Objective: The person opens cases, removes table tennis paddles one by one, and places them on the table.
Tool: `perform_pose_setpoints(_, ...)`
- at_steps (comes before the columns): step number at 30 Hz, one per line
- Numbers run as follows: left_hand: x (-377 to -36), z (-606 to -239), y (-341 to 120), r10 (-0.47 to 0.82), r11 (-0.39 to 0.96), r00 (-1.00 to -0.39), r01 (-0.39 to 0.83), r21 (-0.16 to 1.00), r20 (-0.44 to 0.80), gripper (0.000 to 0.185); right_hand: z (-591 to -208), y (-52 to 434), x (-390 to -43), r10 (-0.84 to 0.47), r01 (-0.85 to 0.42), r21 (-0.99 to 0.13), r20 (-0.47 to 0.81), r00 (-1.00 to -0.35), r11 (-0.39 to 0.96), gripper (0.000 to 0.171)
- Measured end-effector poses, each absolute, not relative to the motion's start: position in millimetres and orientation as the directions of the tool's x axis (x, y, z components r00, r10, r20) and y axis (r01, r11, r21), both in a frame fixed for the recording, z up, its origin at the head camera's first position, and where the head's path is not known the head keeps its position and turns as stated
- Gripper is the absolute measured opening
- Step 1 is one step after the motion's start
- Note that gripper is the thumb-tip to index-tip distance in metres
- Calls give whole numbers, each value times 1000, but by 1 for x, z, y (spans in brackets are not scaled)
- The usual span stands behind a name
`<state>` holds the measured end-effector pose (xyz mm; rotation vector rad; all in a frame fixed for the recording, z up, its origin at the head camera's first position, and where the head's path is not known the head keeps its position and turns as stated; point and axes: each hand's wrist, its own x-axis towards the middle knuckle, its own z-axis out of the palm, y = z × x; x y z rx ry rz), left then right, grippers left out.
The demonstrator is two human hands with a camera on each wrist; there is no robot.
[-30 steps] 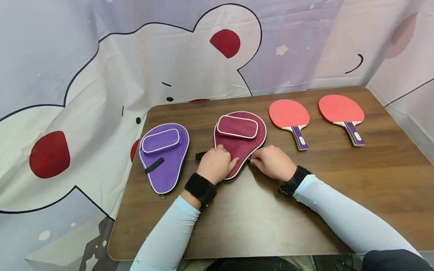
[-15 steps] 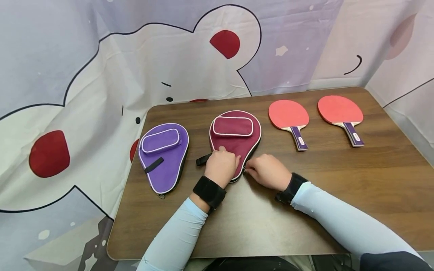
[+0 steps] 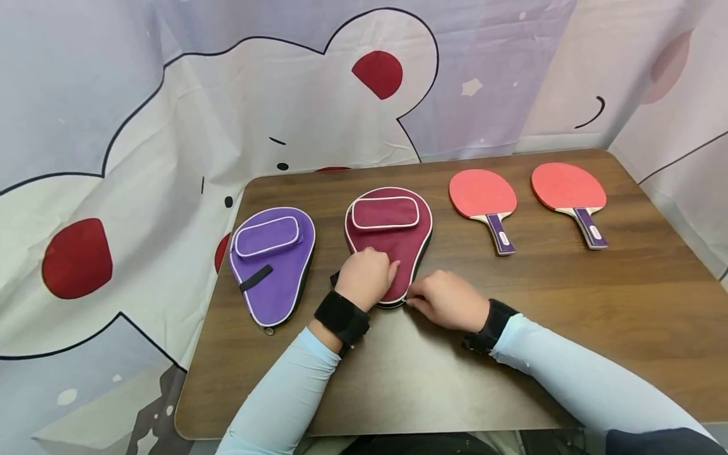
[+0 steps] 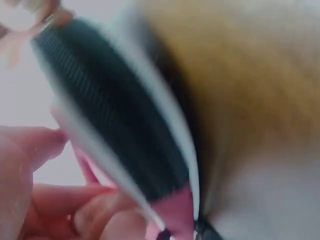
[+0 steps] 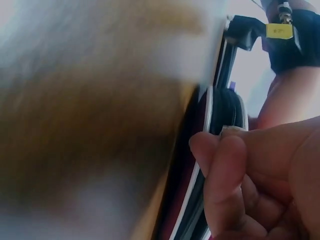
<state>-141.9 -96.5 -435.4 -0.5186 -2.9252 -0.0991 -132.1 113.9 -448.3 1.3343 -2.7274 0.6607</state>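
A maroon paddle case (image 3: 392, 237) with white piping lies flat on the wooden table, its small pocket at the wide end. My left hand (image 3: 366, 276) holds it down near the narrow end; in the left wrist view its thumb (image 4: 42, 142) and curled fingers (image 4: 107, 215) are against the maroon fabric. My right hand (image 3: 449, 300) pinches the zipper pull (image 5: 232, 130) near the narrow tip. Black zipper tape (image 4: 115, 110) runs along the case's side and looks shut there. The pull is mostly hidden by the fingertips.
To the left lies a purple paddle case (image 3: 273, 259) with a black strap. Two red table tennis paddles lie at the right, the nearer one (image 3: 483, 193) beside another (image 3: 569, 186). A printed curtain (image 3: 284, 107) hangs behind the table (image 3: 569, 354).
My right hand has slid the zipper pull toward the narrow tip of the maroon case. The case has shifted left and turned slightly, with my left hand staying on it.
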Motion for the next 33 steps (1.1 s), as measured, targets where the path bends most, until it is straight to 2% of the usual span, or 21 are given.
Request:
perform_pose_setpoints(4, -154, -432, -117, 432, 889, -897, 440, 124, 93, 31, -445, 126, -141, -720, -729, -371, 193, -667, 576, 7)
perform_pose_setpoints(7, -163, -432, -129, 521, 844, -850, 527, 105, 80, 20, -444, 139, -151, -682, -692, -367, 182, -709, 621, 5)
perform_pose_setpoints(10, -171, -433, -136, 577, 808, -810, 585, 73, 101, 27, -443, 152, -162, -623, -644, -347, 186, -760, 682, 4)
perform_pose_setpoints(14, -180, -438, -135, 604, 789, -793, 609, 80, 77, 36, -442, 164, -172, -526, -552, -348, 174, -832, 758, 5)
perform_pose_setpoints(18, -186, -444, -130, 615, 783, -788, 615, 92, 37, 44, -443, 167, -172, -469, -484, -344, 132, -873, 805, 23)
perform_pose_setpoints(21, -186, -444, -130, 603, 791, -795, 606, 83, 64, 47, -444, 162, -165, -473, -485, -331, 121, -873, 810, 31)
perform_pose_setpoints(27, -184, -444, -128, 591, 800, -802, 596, 63, 86, 53, -448, 147, -150, -533, -549, -323, 144, -834, 771, 29)
perform_pose_setpoints(33, -181, -442, -126, 580, 811, -812, 583, 54, 66, 52, -452, 130, -145, -563, -584, -315, 165, -810, 748, 24)
